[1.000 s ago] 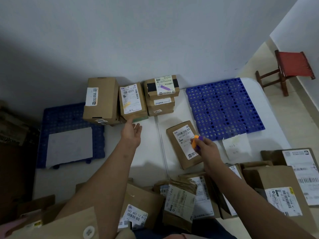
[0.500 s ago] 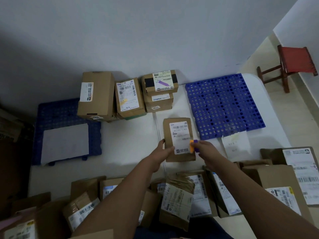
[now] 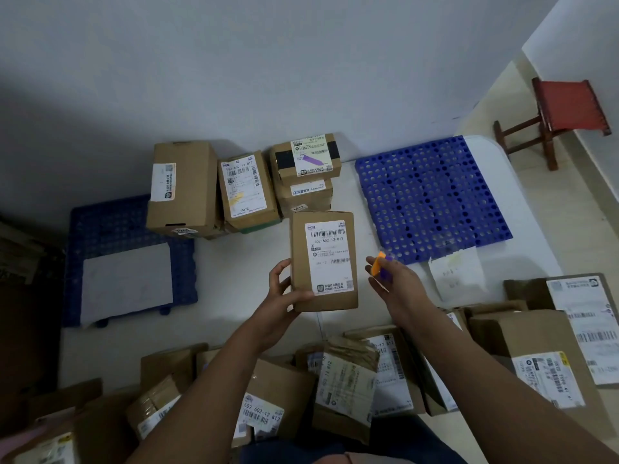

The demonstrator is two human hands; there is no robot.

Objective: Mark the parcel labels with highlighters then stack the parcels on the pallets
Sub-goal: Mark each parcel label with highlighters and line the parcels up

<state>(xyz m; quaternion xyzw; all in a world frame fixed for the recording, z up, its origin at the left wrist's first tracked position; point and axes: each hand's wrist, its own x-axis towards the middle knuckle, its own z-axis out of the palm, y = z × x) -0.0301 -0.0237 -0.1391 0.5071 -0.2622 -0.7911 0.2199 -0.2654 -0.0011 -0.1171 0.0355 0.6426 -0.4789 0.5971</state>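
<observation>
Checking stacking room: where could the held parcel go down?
The right blue pallet is bare across its top. The left pallet is part-covered by a white sheet. White table between them is open. The near edge is crowded with parcels.

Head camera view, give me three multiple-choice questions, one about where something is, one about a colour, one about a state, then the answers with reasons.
1. Where is the empty blue pallet?
A. right of the stacked parcels
B. under the red stool
C. in the person's lap

2. What colour is the mark on the top label of the stacked parcels?
A. green
B. purple
C. red

3. What is the left hand doing?
A. hanging idle
B. pressing the pallet
C. holding a parcel

Answers:
1 A, it lies on the white table beside the stack.
2 B, a purple stroke crosses that label.
3 C, its grip wraps the lower left edge of the held parcel, label facing up.
</observation>
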